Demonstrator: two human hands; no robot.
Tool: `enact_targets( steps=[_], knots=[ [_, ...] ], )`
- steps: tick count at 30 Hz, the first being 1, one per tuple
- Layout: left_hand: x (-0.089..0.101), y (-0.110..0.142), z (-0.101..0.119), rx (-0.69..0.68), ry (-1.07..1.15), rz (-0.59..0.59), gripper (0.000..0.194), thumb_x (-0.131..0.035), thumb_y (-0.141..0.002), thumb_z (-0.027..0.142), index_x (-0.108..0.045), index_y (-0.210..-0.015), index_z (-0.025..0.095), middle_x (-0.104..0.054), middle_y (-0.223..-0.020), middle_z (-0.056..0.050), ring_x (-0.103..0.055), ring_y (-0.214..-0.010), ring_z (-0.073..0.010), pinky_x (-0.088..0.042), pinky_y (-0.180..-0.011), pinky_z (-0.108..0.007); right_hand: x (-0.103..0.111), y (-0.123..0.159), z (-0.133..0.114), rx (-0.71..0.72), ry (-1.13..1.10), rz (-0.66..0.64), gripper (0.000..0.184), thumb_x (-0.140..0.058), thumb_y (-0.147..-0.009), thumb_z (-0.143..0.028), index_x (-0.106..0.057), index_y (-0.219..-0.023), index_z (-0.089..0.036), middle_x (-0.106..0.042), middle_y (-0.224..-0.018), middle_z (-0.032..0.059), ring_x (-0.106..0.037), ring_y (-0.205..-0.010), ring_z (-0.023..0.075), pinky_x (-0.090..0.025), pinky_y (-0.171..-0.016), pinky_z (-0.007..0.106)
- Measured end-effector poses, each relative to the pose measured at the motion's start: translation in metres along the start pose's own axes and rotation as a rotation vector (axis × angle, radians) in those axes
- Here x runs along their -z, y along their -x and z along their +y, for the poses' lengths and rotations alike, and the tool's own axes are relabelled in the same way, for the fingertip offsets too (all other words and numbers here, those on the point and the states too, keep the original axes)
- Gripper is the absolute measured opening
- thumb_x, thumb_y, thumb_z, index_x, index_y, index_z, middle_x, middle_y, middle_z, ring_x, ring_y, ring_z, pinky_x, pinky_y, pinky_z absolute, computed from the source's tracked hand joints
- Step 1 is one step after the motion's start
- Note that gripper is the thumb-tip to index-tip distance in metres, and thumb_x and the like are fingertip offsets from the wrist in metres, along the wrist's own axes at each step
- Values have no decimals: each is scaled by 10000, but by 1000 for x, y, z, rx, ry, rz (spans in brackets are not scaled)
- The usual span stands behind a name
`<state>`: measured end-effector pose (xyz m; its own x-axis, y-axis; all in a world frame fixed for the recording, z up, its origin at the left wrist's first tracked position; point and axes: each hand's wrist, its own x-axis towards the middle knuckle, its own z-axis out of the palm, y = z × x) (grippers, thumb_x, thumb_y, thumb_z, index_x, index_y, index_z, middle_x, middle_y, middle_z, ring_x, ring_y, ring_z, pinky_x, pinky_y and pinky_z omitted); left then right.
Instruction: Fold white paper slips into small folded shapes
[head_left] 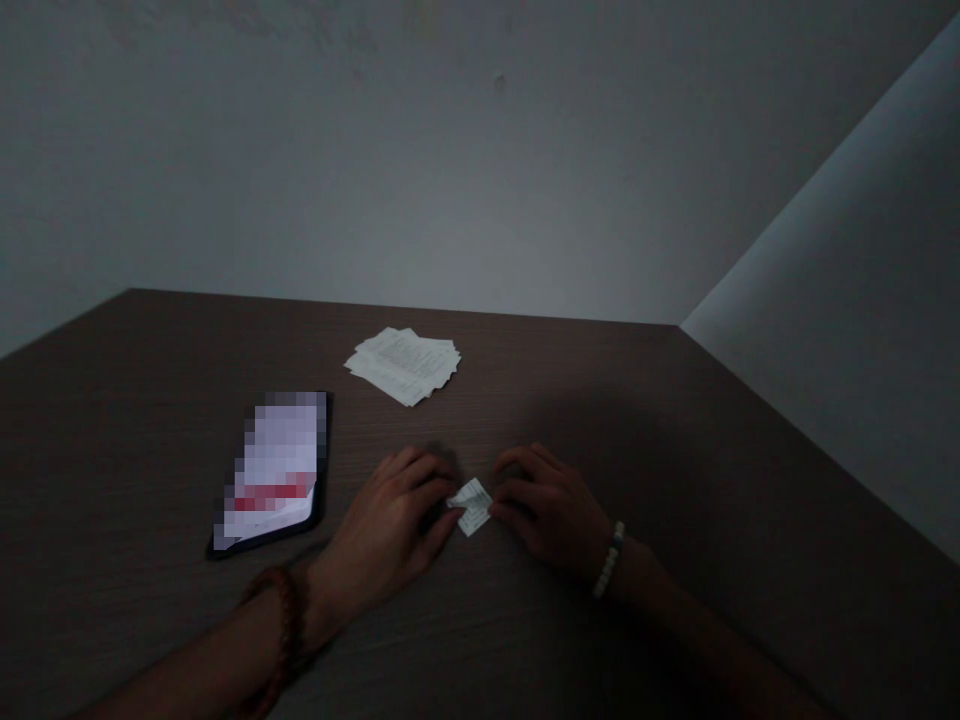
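Note:
A small, folded piece of printed paper (473,508) lies near the front of the brown table, between my two hands. My left hand (401,510) pinches its left corner between thumb and fingers. On the opposite side my right hand (551,510) has its thumb and index finger closed on the right corner. The paper's middle shows, white with faint dark print, while its side corners are partly covered by fingertips. A brown beaded bracelet (289,615) circles my left wrist, and a pale beaded one (609,560) my right.
A loose stack of printed white papers (405,365) rests farther back on the wood-grain table (585,360). Left of my left hand lies a tablet or phone (277,460) with a lit, blurred screen. Pale walls (480,180) border the table behind and at right.

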<state>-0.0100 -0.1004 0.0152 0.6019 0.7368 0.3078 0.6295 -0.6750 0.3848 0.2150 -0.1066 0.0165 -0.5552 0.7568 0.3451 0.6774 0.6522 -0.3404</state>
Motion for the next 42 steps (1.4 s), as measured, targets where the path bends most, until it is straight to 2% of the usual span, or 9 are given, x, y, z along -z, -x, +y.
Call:
enact_targets(
  steps=[14,22,34,38,42],
  knots=[
    [0,-2,-1,-16,38,45,176,-531,-884,240,-684,-811,191,-623,-955,-51,-501,-936,-226,-420,-826,-408,-3,-1,-6,-92,-31,22,88,-591,-861,-238,-624,-807,-176,-579,-1036,67,-522,-939,198,-455,-846,374],
    [-3,-3,-4,45,72,46,155,-574,-846,244,-627,-714,183,-607,-942,-45,-506,-941,-223,-416,-833,-402,-8,-3,-8,-148,-44,73,98,-627,-826,-241,-612,-751,-180,-582,-987,65,-528,-922,197,-461,-811,355],
    [1,-8,-1,124,73,58,126,-648,-778,254,-617,-677,186,-578,-927,-40,-489,-923,-241,-390,-783,-410,-9,-4,-8,-198,-56,86,119,-655,-793,-249,-617,-701,-184,-586,-945,47,-524,-878,185,-457,-788,335],
    [1,-7,-1,135,46,52,67,-641,-788,257,-639,-761,195,-557,-963,-44,-471,-930,-246,-381,-762,-396,-10,-4,-8,-200,-54,89,112,-667,-782,-247,-622,-702,-184,-588,-933,45,-520,-871,183,-457,-781,331],
    [3,-4,2,24,2,46,125,-577,-826,203,-695,-849,237,-540,-1012,-55,-451,-947,-243,-373,-762,-385,-10,-5,-9,-200,-59,86,118,-663,-792,-251,-624,-701,-186,-590,-924,43,-519,-862,184,-461,-774,334]
  ],
)
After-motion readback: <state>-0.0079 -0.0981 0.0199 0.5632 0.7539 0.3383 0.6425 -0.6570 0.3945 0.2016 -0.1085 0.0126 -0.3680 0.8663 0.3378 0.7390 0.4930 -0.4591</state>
